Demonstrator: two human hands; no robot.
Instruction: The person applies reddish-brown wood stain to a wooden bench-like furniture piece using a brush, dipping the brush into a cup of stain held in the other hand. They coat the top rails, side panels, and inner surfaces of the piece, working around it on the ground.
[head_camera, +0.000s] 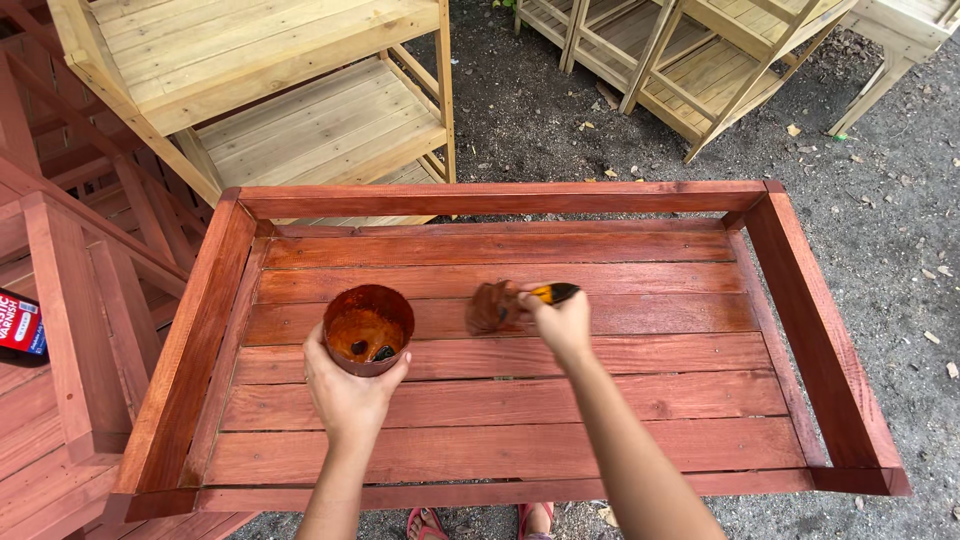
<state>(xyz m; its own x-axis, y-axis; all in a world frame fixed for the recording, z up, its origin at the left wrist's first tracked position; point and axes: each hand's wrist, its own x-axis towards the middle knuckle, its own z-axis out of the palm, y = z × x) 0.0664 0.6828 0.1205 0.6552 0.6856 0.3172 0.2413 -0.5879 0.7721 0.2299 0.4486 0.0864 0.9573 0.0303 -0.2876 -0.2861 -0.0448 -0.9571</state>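
Observation:
My left hand holds a small round cup stained reddish brown, with a pool of stain at its bottom. It hovers over the left half of a red-stained wooden shelf made of slats with a raised frame. My right hand grips a paintbrush with a yellow and black handle. Its wet brown bristles point left and rest on a slat near the shelf's middle. The cup and brush are a short gap apart.
Unstained pale wooden shelf units stand beyond, one at the upper left, another at the upper right. A red-stained unit with a varnish can on it is at the left. Dark gravel ground lies around. My sandalled feet show below.

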